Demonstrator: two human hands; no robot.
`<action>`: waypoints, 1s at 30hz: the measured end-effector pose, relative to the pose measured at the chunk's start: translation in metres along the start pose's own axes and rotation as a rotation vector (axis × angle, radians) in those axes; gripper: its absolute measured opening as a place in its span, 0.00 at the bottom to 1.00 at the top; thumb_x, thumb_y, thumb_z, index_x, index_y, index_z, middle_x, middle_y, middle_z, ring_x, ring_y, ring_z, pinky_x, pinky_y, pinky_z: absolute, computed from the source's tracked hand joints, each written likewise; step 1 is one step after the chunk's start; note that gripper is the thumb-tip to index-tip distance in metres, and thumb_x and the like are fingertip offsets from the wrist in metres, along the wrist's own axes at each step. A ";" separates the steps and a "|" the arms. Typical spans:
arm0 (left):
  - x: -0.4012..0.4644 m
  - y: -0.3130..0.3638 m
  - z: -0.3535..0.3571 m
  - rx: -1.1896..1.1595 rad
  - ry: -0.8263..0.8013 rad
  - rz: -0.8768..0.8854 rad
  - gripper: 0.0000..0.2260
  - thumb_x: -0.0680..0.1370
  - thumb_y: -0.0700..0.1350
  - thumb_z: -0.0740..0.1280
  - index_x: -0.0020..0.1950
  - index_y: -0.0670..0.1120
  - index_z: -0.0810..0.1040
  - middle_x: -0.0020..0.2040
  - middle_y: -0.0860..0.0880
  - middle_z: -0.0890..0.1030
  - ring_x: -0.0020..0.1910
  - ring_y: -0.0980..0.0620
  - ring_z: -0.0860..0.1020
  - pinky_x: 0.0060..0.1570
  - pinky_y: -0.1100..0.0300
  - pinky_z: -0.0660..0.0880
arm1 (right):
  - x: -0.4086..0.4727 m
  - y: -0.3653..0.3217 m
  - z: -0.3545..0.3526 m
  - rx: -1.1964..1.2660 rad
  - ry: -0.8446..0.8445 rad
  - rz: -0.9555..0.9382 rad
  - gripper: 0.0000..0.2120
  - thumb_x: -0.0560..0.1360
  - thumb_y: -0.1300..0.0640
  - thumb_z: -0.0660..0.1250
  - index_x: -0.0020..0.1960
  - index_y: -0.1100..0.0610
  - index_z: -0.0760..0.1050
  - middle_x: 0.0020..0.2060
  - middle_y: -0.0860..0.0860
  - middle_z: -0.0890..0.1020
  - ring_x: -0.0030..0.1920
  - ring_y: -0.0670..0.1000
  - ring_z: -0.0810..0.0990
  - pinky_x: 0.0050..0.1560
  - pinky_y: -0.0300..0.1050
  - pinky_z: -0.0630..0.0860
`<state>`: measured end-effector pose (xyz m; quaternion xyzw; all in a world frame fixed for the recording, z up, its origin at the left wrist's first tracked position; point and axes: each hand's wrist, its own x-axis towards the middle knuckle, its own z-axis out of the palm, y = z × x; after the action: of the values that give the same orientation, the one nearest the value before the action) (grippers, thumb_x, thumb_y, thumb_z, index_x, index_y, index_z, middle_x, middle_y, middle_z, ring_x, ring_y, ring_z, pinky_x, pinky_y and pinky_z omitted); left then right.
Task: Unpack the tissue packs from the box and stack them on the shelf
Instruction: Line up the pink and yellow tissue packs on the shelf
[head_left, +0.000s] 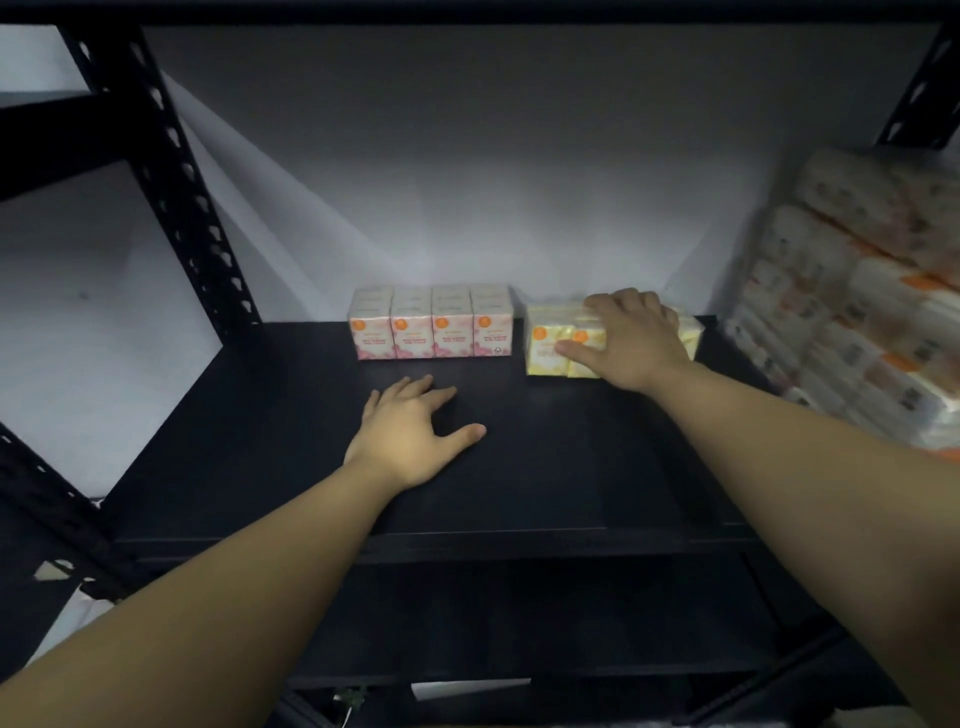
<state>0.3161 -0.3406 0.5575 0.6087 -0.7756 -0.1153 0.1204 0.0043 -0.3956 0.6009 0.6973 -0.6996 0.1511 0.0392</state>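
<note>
Black shelf (291, 467), mostly bare, sits against a pale wall. Far right, a big blurred stack of wrapped tissue bundles (852, 312); can't tell if it is part of this job. At the shelf back, pink packs (434, 325) stand in a neat block, already placed. Just beside them, apart by a small gap, the yellow pack (550, 338) is being set down. Right hand (631, 340) covers its top, grip grasping it, thumb on the front. Left hand (413, 434) lies flat on the shelf, grip released, holding nothing. Box not in view, so what's left can't be judged; looks early, only one layer down.
</note>
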 end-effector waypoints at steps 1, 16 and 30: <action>0.001 0.000 0.000 -0.003 0.002 0.000 0.38 0.74 0.76 0.59 0.80 0.59 0.67 0.83 0.52 0.62 0.83 0.48 0.55 0.81 0.43 0.48 | 0.006 0.000 0.001 0.010 -0.002 -0.001 0.42 0.71 0.22 0.60 0.76 0.46 0.66 0.71 0.55 0.70 0.71 0.60 0.65 0.71 0.59 0.61; 0.000 0.000 0.000 -0.043 0.015 -0.007 0.37 0.73 0.76 0.62 0.79 0.60 0.69 0.82 0.53 0.63 0.82 0.48 0.56 0.81 0.43 0.49 | 0.043 -0.011 0.016 0.058 0.030 -0.038 0.40 0.71 0.24 0.64 0.73 0.48 0.68 0.68 0.56 0.70 0.68 0.60 0.67 0.69 0.59 0.62; -0.015 0.003 -0.007 -0.070 0.005 0.064 0.31 0.78 0.68 0.64 0.77 0.54 0.72 0.79 0.49 0.68 0.79 0.47 0.64 0.80 0.42 0.55 | -0.118 -0.052 -0.010 0.146 -0.040 -0.003 0.38 0.77 0.29 0.62 0.79 0.50 0.68 0.79 0.53 0.66 0.80 0.55 0.61 0.76 0.59 0.61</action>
<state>0.3188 -0.3255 0.5647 0.5794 -0.7898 -0.1372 0.1471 0.0567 -0.2779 0.5874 0.7022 -0.6863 0.1878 -0.0252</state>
